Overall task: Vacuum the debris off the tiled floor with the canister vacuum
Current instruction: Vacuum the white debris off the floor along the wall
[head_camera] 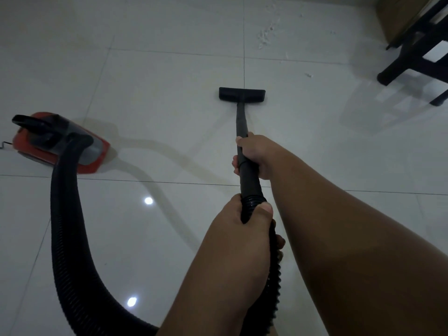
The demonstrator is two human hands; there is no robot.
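— Where's the floor head (242,94)?
— Middle of the tiled floor (157,93), short of the debris (265,36) near its far edge. My right hand (254,156) wraps the stiff wand (242,122), left hand (240,238) clasps the floppy hose (63,226). Light, I'd judge; steer by the wand.

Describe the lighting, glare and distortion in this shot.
Head view: dim overall; two bright glints on the glossy floor; the hose and dark furniture leave pale reflections on it; the wide lens bows the grout lines; white debris reads faint against the tiles; the wand looks sharp, no motion blur.
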